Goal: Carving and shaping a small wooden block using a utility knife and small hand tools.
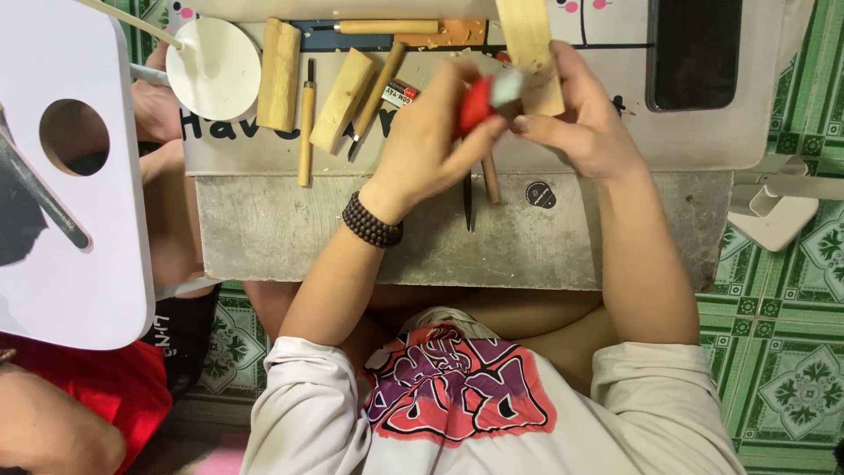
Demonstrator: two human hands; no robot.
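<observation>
My left hand (431, 132), with a dark bead bracelet on the wrist, grips a red-handled tool (476, 104) whose pale tip touches a light wooden block (530, 44). My right hand (580, 119) holds that block upright over the grey work board (369, 237). Both hands meet above the middle of the board.
Two wooden blocks (280, 75), several wood-handled carving tools (306, 132), a white round lid (215, 69) and a black phone (694, 53) lie on the board. Another person in red (79, 396) sits at left beside a white stool (70, 176). Green patterned tiles cover the floor.
</observation>
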